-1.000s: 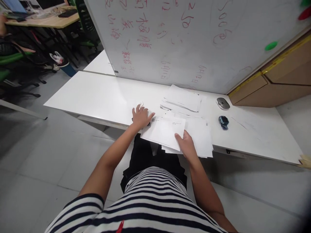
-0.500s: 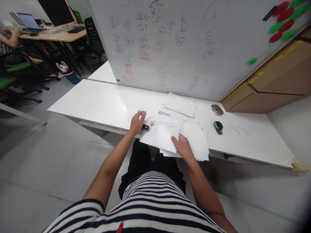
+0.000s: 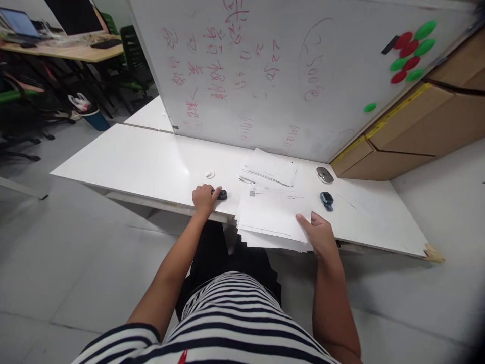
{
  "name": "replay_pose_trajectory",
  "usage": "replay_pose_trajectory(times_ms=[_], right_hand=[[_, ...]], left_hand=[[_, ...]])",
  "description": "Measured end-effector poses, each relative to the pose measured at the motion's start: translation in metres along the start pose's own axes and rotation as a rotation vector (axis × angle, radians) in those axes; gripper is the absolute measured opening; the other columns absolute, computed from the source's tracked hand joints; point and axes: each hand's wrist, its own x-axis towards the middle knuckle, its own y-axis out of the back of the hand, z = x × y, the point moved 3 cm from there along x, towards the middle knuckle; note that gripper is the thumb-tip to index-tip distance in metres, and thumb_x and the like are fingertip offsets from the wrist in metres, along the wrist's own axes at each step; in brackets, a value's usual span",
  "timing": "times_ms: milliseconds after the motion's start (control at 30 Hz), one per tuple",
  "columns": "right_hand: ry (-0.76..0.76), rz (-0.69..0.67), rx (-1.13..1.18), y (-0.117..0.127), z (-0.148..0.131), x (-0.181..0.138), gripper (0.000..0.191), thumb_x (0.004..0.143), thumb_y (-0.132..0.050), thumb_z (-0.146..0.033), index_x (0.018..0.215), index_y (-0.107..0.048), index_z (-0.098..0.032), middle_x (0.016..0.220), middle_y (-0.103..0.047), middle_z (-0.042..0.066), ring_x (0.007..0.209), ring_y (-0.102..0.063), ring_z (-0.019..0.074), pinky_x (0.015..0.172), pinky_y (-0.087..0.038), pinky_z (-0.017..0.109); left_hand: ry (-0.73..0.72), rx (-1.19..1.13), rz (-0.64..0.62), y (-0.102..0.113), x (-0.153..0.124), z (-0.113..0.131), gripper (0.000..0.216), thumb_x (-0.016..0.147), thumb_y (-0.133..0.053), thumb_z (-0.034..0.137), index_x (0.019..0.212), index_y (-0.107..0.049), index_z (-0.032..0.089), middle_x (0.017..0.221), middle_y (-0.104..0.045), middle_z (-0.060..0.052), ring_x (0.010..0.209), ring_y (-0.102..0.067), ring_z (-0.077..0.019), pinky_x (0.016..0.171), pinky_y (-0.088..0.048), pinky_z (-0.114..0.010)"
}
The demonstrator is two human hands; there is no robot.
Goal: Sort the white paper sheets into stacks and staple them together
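My left hand [image 3: 203, 197] is closed around a small black object [image 3: 221, 194] near the front edge of the white table [image 3: 129, 162]. My right hand [image 3: 319, 233] rests on the right corner of a stack of white papers [image 3: 273, 217], thumb on top, pinching the sheets. The top sheet has a small printed code at its upper left. A second pile of papers [image 3: 271, 171] lies behind it, near the whiteboard.
A whiteboard [image 3: 288, 65] with red writing and coloured magnets stands along the table's back edge. A grey mouse [image 3: 325, 175], a blue watch [image 3: 327, 199] and a small white object [image 3: 209, 174] lie on the table. Cardboard boxes [image 3: 417, 136] sit at right; desks and chairs at far left.
My right hand slid the top sheet to the right onto the paper stack. My left hand moved off the sheet and closed on the small black object.
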Motion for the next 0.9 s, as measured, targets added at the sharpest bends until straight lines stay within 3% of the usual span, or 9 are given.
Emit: replay_pose_trajectory(times_ms=[133, 233, 300, 367, 433, 600, 700, 800, 900], right_hand=[[0.005, 0.066, -0.072, 0.004, 0.014, 0.002, 0.044, 0.077, -0.062, -0.058, 0.097, -0.068, -0.019, 0.09, -0.073, 0.005, 0.082, -0.066, 0.0228, 0.075, -0.051, 0.034], [-0.01, 0.091, -0.458, 0.005, 0.021, 0.0, 0.046, 0.08, -0.054, -0.059, 0.093, -0.067, -0.017, 0.088, -0.07, 0.011, 0.084, -0.063, 0.029, 0.077, -0.049, 0.043], [0.043, 0.16, -0.723, 0.004, 0.017, -0.002, 0.053, 0.08, -0.053, -0.056, 0.11, -0.063, -0.014, 0.109, -0.067, 0.019, 0.101, -0.059, 0.0362, 0.086, -0.045, 0.051], [0.14, 0.254, -0.858, 0.0, 0.006, 0.004, 0.071, 0.079, -0.055, -0.053, 0.136, -0.046, -0.011, 0.139, -0.048, 0.025, 0.124, -0.046, 0.0413, 0.098, -0.037, 0.058], [0.248, 0.293, -0.883, -0.011, -0.012, 0.024, 0.081, 0.082, -0.053, -0.051, 0.148, -0.028, -0.009, 0.153, -0.028, 0.025, 0.138, -0.03, 0.0404, 0.105, -0.03, 0.058], [0.486, -0.057, -0.865, -0.081, -0.052, 0.133, 0.052, 0.097, -0.032, -0.036, 0.143, -0.04, -0.014, 0.15, -0.041, 0.016, 0.139, -0.032, 0.0278, 0.11, -0.03, 0.045], [0.504, -0.27, -0.997, -0.121, -0.055, 0.191, 0.052, 0.095, -0.04, -0.038, 0.141, -0.042, -0.012, 0.15, -0.039, 0.017, 0.137, -0.035, 0.0293, 0.107, -0.033, 0.045], [0.481, -0.38, -1.12, -0.137, -0.047, 0.215, 0.046, 0.094, -0.045, -0.039, 0.13, -0.053, -0.012, 0.136, -0.055, 0.018, 0.122, -0.05, 0.0291, 0.097, -0.039, 0.04], [0.518, -0.379, -1.204, -0.139, -0.039, 0.216, 0.038, 0.097, -0.039, -0.037, 0.117, -0.06, -0.012, 0.12, -0.065, 0.018, 0.107, -0.058, 0.0278, 0.088, -0.041, 0.037]], left_hand=[[0.023, 0.002, -0.014, -0.001, 0.001, 0.002, 0.052, 0.095, -0.03, 0.058, 0.081, -0.062, 0.02, 0.087, -0.065, -0.011, 0.089, -0.054, -0.0269, 0.072, -0.028, -0.037], [0.026, 0.005, -0.026, 0.0, 0.002, 0.002, 0.052, 0.096, -0.029, 0.057, 0.082, -0.062, 0.02, 0.087, -0.065, -0.012, 0.09, -0.053, -0.0271, 0.073, -0.028, -0.037], [0.03, 0.008, -0.035, 0.001, 0.001, 0.003, 0.051, 0.096, -0.028, 0.056, 0.082, -0.062, 0.02, 0.087, -0.064, -0.012, 0.09, -0.053, -0.0273, 0.073, -0.027, -0.037], [0.035, 0.004, -0.04, 0.0, 0.001, 0.003, 0.051, 0.096, -0.028, 0.055, 0.081, -0.062, 0.02, 0.087, -0.064, -0.012, 0.09, -0.053, -0.0275, 0.074, -0.027, -0.038], [0.033, -0.006, -0.041, 0.0, 0.001, 0.003, 0.051, 0.096, -0.028, 0.055, 0.081, -0.062, 0.02, 0.087, -0.064, -0.012, 0.091, -0.052, -0.0275, 0.075, -0.027, -0.038], [0.044, -0.024, -0.034, -0.003, 0.001, 0.003, 0.052, 0.096, -0.027, 0.055, 0.08, -0.062, 0.021, 0.085, -0.063, -0.011, 0.091, -0.052, -0.0269, 0.076, -0.028, -0.039], [0.061, -0.033, -0.038, -0.003, 0.001, 0.004, 0.05, 0.096, -0.029, 0.054, 0.08, -0.062, 0.021, 0.085, -0.063, -0.011, 0.092, -0.052, -0.027, 0.077, -0.029, -0.039], [0.064, -0.054, -0.046, -0.003, 0.0, 0.005, 0.049, 0.096, -0.029, 0.055, 0.081, -0.062, 0.021, 0.086, -0.063, -0.011, 0.093, -0.052, -0.0271, 0.078, -0.029, -0.039], [0.068, -0.089, -0.053, -0.003, -0.001, 0.005, 0.051, 0.096, -0.029, 0.056, 0.081, -0.063, 0.021, 0.086, -0.064, -0.011, 0.093, -0.052, -0.0271, 0.078, -0.029, -0.04]])
